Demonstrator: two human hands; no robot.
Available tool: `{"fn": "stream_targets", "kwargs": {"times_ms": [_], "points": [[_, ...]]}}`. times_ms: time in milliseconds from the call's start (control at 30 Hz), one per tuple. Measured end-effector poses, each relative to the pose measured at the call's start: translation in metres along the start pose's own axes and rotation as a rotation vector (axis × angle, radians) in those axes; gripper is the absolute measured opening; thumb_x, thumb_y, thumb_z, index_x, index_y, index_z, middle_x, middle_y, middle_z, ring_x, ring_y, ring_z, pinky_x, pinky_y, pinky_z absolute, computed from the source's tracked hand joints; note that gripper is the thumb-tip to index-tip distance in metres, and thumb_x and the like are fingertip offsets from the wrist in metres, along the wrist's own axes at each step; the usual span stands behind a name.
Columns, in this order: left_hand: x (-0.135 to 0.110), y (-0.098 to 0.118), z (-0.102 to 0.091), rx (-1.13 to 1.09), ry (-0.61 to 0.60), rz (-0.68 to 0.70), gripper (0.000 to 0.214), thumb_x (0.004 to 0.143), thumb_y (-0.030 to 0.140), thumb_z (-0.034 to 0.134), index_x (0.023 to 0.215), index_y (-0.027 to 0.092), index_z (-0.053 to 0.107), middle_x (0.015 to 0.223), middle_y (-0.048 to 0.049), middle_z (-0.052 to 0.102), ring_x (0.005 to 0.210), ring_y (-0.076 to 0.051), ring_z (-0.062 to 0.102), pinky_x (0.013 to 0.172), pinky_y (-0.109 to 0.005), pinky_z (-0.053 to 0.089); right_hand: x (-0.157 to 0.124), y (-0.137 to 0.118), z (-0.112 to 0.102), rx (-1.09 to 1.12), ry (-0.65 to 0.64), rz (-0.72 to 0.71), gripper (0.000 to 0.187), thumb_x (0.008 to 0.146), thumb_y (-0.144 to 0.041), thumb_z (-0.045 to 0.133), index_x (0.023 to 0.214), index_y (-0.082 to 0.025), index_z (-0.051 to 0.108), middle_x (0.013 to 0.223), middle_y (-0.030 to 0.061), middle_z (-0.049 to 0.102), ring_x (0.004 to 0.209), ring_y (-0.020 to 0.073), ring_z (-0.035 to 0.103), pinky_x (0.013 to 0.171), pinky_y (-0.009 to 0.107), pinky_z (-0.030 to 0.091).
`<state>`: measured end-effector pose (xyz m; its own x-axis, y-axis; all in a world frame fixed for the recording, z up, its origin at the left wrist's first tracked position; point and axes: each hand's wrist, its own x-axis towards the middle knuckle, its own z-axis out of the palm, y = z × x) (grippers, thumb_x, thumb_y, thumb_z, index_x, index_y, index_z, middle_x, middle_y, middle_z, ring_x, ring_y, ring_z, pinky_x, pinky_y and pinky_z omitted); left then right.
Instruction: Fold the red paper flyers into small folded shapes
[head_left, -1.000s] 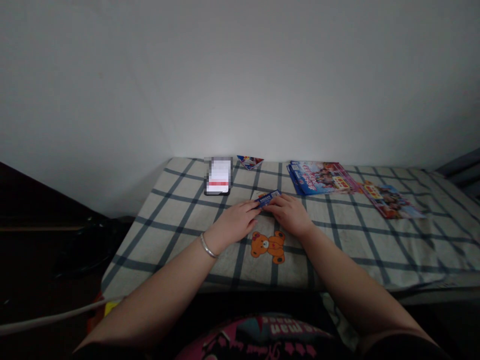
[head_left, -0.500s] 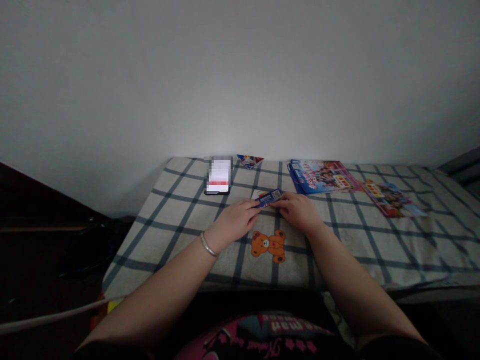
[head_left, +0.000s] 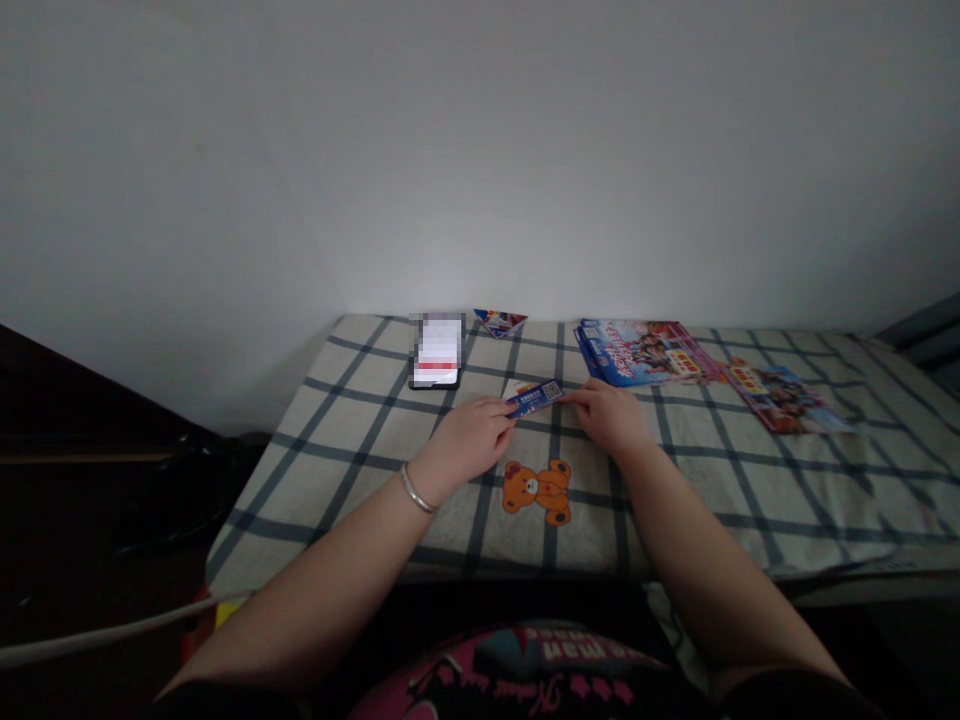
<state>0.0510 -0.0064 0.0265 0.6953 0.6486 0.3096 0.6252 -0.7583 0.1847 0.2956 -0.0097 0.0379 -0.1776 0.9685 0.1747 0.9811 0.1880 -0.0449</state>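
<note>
A small folded paper flyer [head_left: 537, 397], blue with a QR code at its right end, lies on the checked tablecloth [head_left: 360, 425]. My left hand [head_left: 475, 435] is on its left end, fingers together and pressing there. At the right end, my right hand [head_left: 606, 412] has its fingertips closed on the corner, the other fingers curled under. A white and orange part of the paper shows behind the blue strip. Beyond it, near the wall, sits a folded paper triangle [head_left: 500, 322].
A lit phone [head_left: 438, 350] lies at the back left. To the right is a stack of printed flyers [head_left: 645, 352], with another flyer [head_left: 784, 397] beside it. A bear picture [head_left: 537, 492] is on the cloth before me. The wall [head_left: 480, 160] borders the table's back.
My right hand has slid slightly right along the folded flyer to its end, uncovering more of the blue strip. My left hand has stayed almost in place.
</note>
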Motion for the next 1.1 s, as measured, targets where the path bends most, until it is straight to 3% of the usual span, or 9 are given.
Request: {"fn": "stream_targets", "kwargs": {"times_ms": [200,333,533,633,733,900,1100], "points": [[-0.004,0.001,-0.009,0.064,0.020,-0.096,0.021,0.091,0.027,0.053,0.094,0.022,0.073,0.107,-0.0024,0.073,0.099,-0.021,0.065,0.107,-0.051,0.035,-0.001,0.000,0.001,-0.010,0.001,0.047,0.030,0.090,-0.023,0.050,0.104,-0.034,0.074,0.096,0.0026,0.069,0.080,0.0175,0.064,0.066,0.028,0.044],[-0.009,-0.009,-0.014,0.063,-0.042,-0.065,0.020,0.091,0.030,0.055,0.089,0.025,0.074,0.110,0.0009,0.072,0.105,-0.022,0.062,0.107,-0.050,0.033,-0.001,0.001,0.001,-0.002,0.016,0.084,0.028,0.090,-0.025,0.051,0.102,-0.033,0.075,0.096,0.0027,0.070,0.077,0.0176,0.065,0.063,0.028,0.044],[-0.014,-0.025,-0.028,0.061,-0.126,0.030,0.018,0.092,0.032,0.057,0.098,0.029,0.073,0.112,0.0024,0.071,0.110,-0.021,0.058,0.098,-0.042,0.039,-0.002,0.002,0.001,0.008,0.020,0.099,0.028,0.090,-0.024,0.050,0.101,-0.030,0.075,0.094,0.0041,0.068,0.074,0.0178,0.064,0.062,0.029,0.045],[-0.016,-0.029,-0.028,0.043,-0.123,0.050,0.020,0.093,0.032,0.056,0.103,0.029,0.072,0.115,0.0023,0.070,0.110,-0.021,0.057,0.095,-0.039,0.041,-0.002,0.001,0.005,0.042,0.103,0.040,0.028,0.088,-0.020,0.050,0.100,-0.027,0.075,0.101,0.0052,0.067,0.081,0.0191,0.062,0.068,0.030,0.048],[-0.016,-0.031,-0.019,0.038,-0.083,0.076,0.023,0.093,0.031,0.054,0.111,0.027,0.070,0.121,0.0002,0.067,0.113,-0.021,0.056,0.098,-0.039,0.041,-0.001,-0.004,0.011,0.096,0.206,-0.125,0.034,0.084,-0.012,0.051,0.109,-0.023,0.071,0.111,0.0072,0.067,0.096,0.0223,0.058,0.085,0.034,0.049],[-0.010,-0.026,-0.003,0.060,-0.054,0.079,0.030,0.093,0.031,0.054,0.121,0.023,0.064,0.131,-0.0011,0.062,0.123,-0.022,0.050,0.102,-0.039,0.041,0.005,-0.014,0.019,0.165,0.156,-0.381,0.039,0.087,-0.015,0.052,0.123,-0.022,0.064,0.127,0.0040,0.063,0.114,0.0239,0.051,0.102,0.041,0.043],[-0.006,-0.017,-0.011,0.072,-0.042,0.043,0.024,0.094,0.032,0.053,0.108,0.025,0.071,0.124,-0.0013,0.066,0.117,-0.023,0.055,0.098,-0.042,0.042,0.006,-0.014,0.023,0.170,0.109,-0.314,0.036,0.089,-0.018,0.050,0.122,-0.023,0.065,0.129,0.0040,0.062,0.116,0.0233,0.052,0.101,0.042,0.043]]}}
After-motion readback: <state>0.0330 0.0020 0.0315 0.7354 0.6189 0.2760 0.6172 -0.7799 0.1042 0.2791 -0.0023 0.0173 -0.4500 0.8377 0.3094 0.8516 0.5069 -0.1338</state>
